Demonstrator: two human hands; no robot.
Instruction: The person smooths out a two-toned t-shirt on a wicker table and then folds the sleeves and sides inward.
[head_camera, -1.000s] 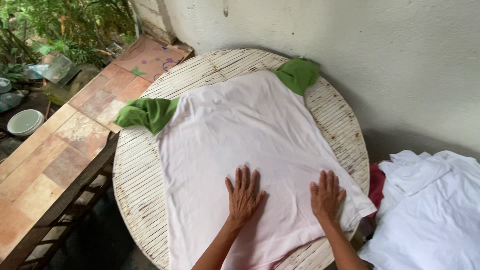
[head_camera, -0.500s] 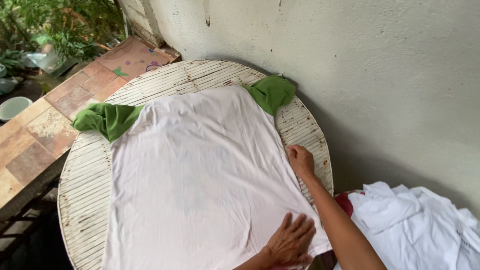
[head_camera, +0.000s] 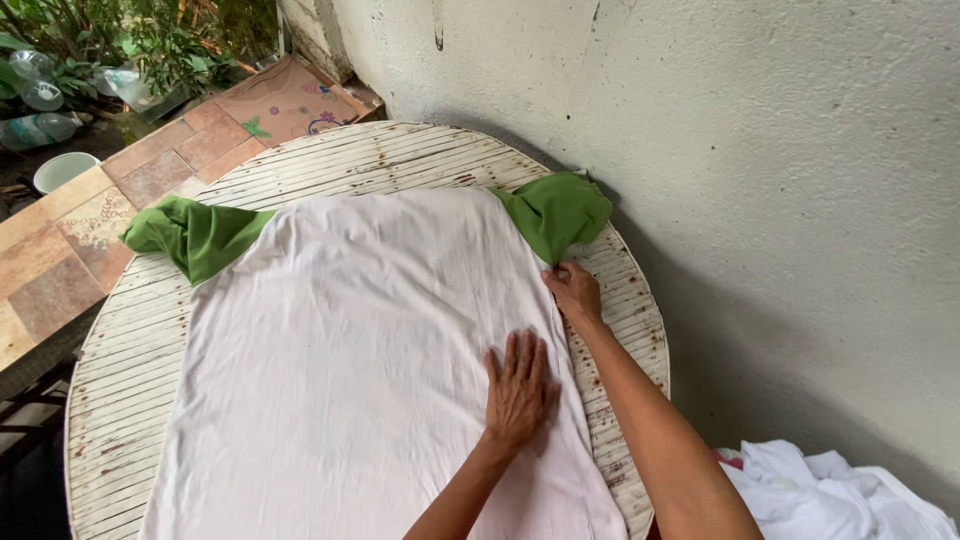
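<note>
The left hand (head_camera: 519, 388) lies flat with fingers spread on a pale pink cotton T-shirt with green sleeves (head_camera: 370, 350). The right hand (head_camera: 574, 291) pinches the shirt's right edge just below the green sleeve (head_camera: 556, 212). The shirt lies spread on a round white slatted table (head_camera: 130, 370), its long axis running from the near edge toward the plastered wall (head_camera: 750, 180), with the sleeves at the far end.

You have one white shirt (head_camera: 350, 370) with two green sleeves (head_camera: 195, 233) spread on one round slatted surface (head_camera: 130, 370), two hands on it, left (head_camera: 518, 388) and right (head_camera: 574, 293), one heap of white laundry (head_camera: 840, 497), and one white bowl (head_camera: 60, 170).
</note>
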